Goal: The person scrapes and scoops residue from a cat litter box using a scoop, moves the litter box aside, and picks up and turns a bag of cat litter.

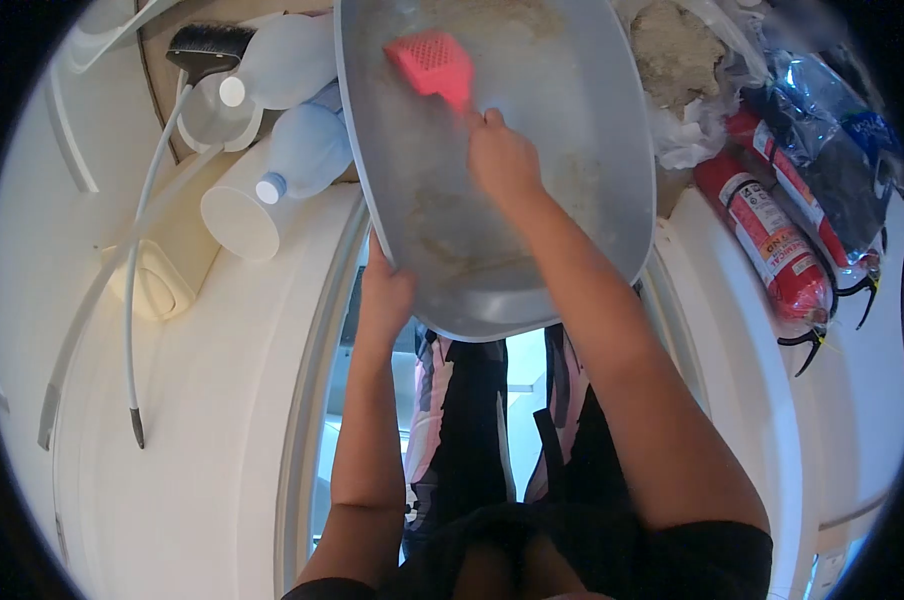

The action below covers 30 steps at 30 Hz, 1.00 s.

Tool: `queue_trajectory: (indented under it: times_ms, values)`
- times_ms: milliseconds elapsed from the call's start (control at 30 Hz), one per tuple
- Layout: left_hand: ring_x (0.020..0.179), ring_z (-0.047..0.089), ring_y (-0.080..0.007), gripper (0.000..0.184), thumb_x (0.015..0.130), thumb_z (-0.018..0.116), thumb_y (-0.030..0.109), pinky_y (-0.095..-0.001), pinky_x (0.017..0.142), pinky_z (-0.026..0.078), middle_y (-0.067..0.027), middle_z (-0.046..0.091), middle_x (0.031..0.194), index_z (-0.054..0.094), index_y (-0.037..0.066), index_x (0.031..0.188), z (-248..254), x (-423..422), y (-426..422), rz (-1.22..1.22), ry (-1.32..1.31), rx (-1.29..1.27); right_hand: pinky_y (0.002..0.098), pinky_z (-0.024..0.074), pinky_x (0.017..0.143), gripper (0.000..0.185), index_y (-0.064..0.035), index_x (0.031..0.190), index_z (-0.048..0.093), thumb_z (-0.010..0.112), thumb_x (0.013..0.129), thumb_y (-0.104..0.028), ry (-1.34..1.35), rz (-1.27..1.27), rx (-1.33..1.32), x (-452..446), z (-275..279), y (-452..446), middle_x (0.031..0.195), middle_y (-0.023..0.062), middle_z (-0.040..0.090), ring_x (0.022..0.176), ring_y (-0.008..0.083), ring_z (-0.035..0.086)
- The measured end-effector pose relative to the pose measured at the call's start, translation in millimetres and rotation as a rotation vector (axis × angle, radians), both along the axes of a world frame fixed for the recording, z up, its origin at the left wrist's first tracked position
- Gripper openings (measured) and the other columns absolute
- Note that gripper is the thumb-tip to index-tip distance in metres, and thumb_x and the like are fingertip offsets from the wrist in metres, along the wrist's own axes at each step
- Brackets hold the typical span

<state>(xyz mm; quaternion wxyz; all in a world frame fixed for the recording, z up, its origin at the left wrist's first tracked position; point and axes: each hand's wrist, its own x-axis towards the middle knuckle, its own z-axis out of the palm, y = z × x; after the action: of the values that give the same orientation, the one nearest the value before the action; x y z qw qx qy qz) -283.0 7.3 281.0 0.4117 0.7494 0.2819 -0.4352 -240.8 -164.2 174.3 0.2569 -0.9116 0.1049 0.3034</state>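
A grey litter tray [497, 308] is held tilted in front of me, with brownish residue stuck on its inside. My left hand [387, 290] grips the tray's rim at the lower left, its fingers partly hidden behind the wall. Over the tray's inside, my right hand [505, 160] is closed around the handle of a pinkish-red slotted litter scoop [434, 62]. The scoop's head lies against or just above the tray's upper left floor; I cannot tell which.
On the left are a black-bristled brush [210, 48], clear plastic bottles [312, 150], a white cylindrical container [244, 215] and a cream jug [162, 275]. Red fire extinguishers [767, 235] lie on the right, near a plastic bag [677, 60] of greyish-brown material.
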Motion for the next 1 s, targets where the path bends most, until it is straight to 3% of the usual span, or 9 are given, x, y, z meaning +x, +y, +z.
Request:
queue_trajectory:
  times_ms: [67,200,300,367,500,600,767,867,1000]
  values:
    - [0.109,0.048,-0.025,0.074,0.063,0.043,-0.008,-0.0315,0.091,0.037,-0.016,0.049,0.119,0.026,0.005,0.134,2.0,2.8,-2.6,0.002,-0.003,-0.03,0.0429,0.0496,0.061,0.04,-0.0054,0.121,0.045,0.043,0.081,-0.009,0.022,0.036,0.0,-0.7,4.7,-1.3,0.092,0.0161,0.054,0.07,0.0329,0.061]
    - [0.109,0.047,-0.0256,0.073,0.063,0.043,-0.008,-0.0323,0.092,0.037,-0.0158,0.049,0.119,0.027,0.005,0.134,5.8,4.2,-9.2,0.018,-0.052,-0.044,0.0423,0.0502,0.06,0.041,-0.0031,0.121,0.043,0.043,0.081,-0.01,0.186,0.105,0.014,-22.6,62.9,-4.8,0.092,0.0171,0.054,0.07,0.0324,0.061]
    - [0.109,0.047,-0.0259,0.071,0.064,0.042,-0.008,-0.033,0.092,0.037,-0.0155,0.048,0.119,0.028,0.005,0.133,-1.7,-8.4,-7.9,0.073,0.01,-0.059,0.0426,0.0501,0.061,0.041,-0.0024,0.122,0.043,0.041,0.081,-0.009,0.223,0.076,0.044,-37.0,66.5,0.5,0.095,0.0188,0.053,0.072,0.0341,0.061]
    - [0.11,0.049,-0.0353,0.068,0.07,0.041,-0.001,-0.0353,0.092,0.038,-0.0241,0.049,0.118,0.022,0.006,0.135,-7.4,-17.8,-6.9,0.036,-0.026,-0.06,0.0429,0.05,0.062,0.042,-0.0023,0.122,0.043,0.041,0.081,-0.009,0.16,0.057,0.059,-34.3,42.1,8.0,0.097,0.0194,0.053,0.073,0.0347,0.061]
    - [0.112,0.048,-0.0363,0.069,0.07,0.042,0.0,-0.0362,0.093,0.037,-0.0247,0.048,0.119,0.022,0.006,0.135,-3.4,-18.4,-9.0,0.021,-0.024,-0.075,0.044,0.0496,0.066,0.042,-0.0018,0.123,0.042,0.041,0.081,-0.01,0.023,-0.046,0.093,7.2,-12.2,23.3,0.102,0.02,0.053,0.076,0.0351,0.06]
    - [0.114,0.046,-0.037,0.069,0.069,0.043,0.001,-0.0365,0.093,0.036,-0.0248,0.048,0.12,0.021,0.006,0.135,-0.3,-15.3,-8.0,0.034,-0.007,-0.097,0.0445,0.0494,0.067,0.038,-0.0039,0.119,0.045,0.041,0.082,-0.01,-0.014,-0.15,0.086,23.9,-17.5,23.3,0.101,0.0184,0.054,0.076,0.035,0.061]
    - [0.108,0.051,-0.0345,0.07,0.068,0.048,0.003,-0.0359,0.091,0.039,-0.022,0.052,0.115,0.023,0.006,0.134,1.8,-11.8,-10.2,-0.035,-0.013,-0.024,0.0409,0.0505,0.063,0.041,-0.0173,0.122,0.045,0.043,0.082,-0.011,-0.072,0.094,-0.113,26.4,4.1,-11.0,0.102,0.0095,0.055,0.073,0.0301,0.06]
    - [0.105,0.054,-0.0314,0.067,0.068,0.049,0.002,-0.0344,0.089,0.04,-0.0199,0.054,0.113,0.028,0.005,0.131,-5.2,-15.2,-3.1,0.053,0.004,-0.035,0.0409,0.0503,0.062,0.044,-0.021,0.124,0.044,0.043,0.082,-0.009,-0.043,0.162,-0.153,41.6,-52.1,-47.2,0.103,0.0055,0.054,0.073,0.0274,0.06]
    - [0.104,0.054,-0.0276,0.063,0.067,0.047,0.0,-0.0321,0.088,0.04,-0.0178,0.055,0.112,0.034,0.004,0.128,8.1,2.5,-8.9,0.042,0.018,0.039,0.0403,0.0506,0.063,0.046,-0.0244,0.124,0.043,0.041,0.082,-0.007,-0.158,0.358,-0.168,54.4,-77.9,-96.0,0.104,0.0033,0.054,0.075,0.0277,0.06]
